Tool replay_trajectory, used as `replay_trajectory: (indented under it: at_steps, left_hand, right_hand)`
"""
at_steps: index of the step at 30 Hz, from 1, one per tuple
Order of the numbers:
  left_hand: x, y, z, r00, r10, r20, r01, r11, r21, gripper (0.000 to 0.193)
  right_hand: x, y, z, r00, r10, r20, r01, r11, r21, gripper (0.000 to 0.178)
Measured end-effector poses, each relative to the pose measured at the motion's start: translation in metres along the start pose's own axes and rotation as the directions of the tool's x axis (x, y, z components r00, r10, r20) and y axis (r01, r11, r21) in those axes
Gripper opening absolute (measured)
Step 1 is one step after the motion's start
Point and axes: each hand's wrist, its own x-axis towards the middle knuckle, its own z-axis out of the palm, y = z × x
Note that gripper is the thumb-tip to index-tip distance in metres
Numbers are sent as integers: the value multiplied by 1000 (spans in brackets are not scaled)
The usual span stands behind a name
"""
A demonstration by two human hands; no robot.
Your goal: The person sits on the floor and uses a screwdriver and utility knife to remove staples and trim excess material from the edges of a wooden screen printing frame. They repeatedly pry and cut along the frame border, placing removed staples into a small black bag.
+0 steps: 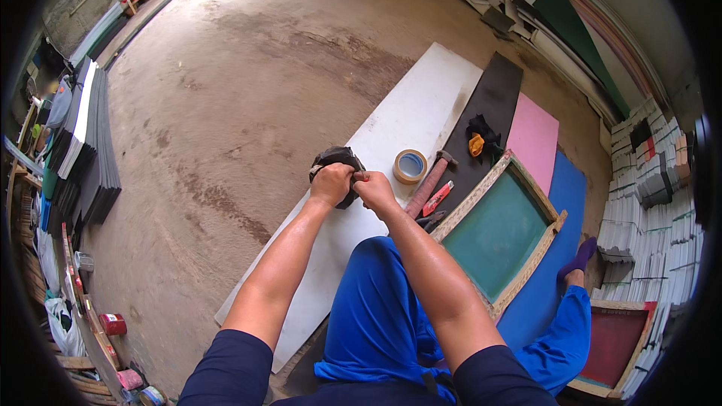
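- A long white flat board lies on the brown floor, running away from the seated person, whose blue-trousered knee covers part of its right edge.
- Over the board's middle, towards its left edge, I see the crumpled black bundle; its material is hard to make out.
- The person's left hand grasps that bundle above the board, fingers clenched on it.
- The right hand meets the left over the board, its curled fingers pinching the bundle's right side; exactly which bit is hidden.
- On the board, just right of the hands, lies a round roll of tan tape.
- By the board's right edge rests a hammer with a reddish wrapped handle, and just beyond it a red cutter.
- Right of the board runs a flat black strip carrying a black and yellow crumpled cloth-like heap.
- Farther right of the board come a pink sheet, a blue sheet and a wooden frame with a green panel.
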Motion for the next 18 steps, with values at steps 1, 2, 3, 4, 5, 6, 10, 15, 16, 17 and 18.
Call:
replay_trajectory:
  at_steps: [1, 2, 3, 4, 5, 6, 10, 15, 16, 17, 18]
  left_hand:
    - [1, -3, 0, 1000, -13, -22, 13, 1000, 2, 12]
    - [1, -6, 1, 999, -26, -45, 27, 1000, 5, 11]
    - [0, -9, 1, 997, -62, -35, 62, 998, 6, 11]
    - [1, -8, -1, 994, -106, -14, 107, 994, 23, 10]
    - [3, -7, -3, 988, -152, 6, 151, 988, 42, 10]
    - [3, -6, -5, 980, -198, 25, 196, 979, 63, 10]
    - [5, 12, -16, 992, -111, 52, 118, 979, -164, 14]
    - [2, 9, -16, 958, -265, 110, 279, 777, -565, 21]
    - [3, 5, -17, 942, -292, 167, 333, 732, -595, 21]
    - [9, 30, -41, 908, -326, 264, 414, 800, -435, 19]
    - [8, 21, -32, 901, -333, 278, 428, 788, -443, 19]
  right_hand:
    - [1, 2, 1, 998, -18, -66, 16, 999, -32, 41]
    - [0, 5, -1, 998, -5, -66, 4, 1000, -15, 40]
    - [0, 7, -3, 998, 8, -65, -8, 1000, 1, 39]
    - [-1, 9, -6, 998, 22, -65, -21, 1000, 17, 38]
    - [-1, 12, -10, 998, 27, -55, -26, 999, 27, 38]
    - [-1, 15, -14, 998, 33, -44, -31, 999, 38, 37]
    - [1, 27, -18, 999, -30, -33, 32, 996, 79, 32]
    - [4, 27, -10, 977, -213, -9, 202, 938, -282, 30]
    - [0, 21, -7, 973, -229, -3, 214, 912, -351, 30]
    - [-4, 16, -9, 981, -195, -5, 178, 908, -379, 30]
    - [-8, 11, -10, 987, -160, -8, 143, 902, -407, 31]
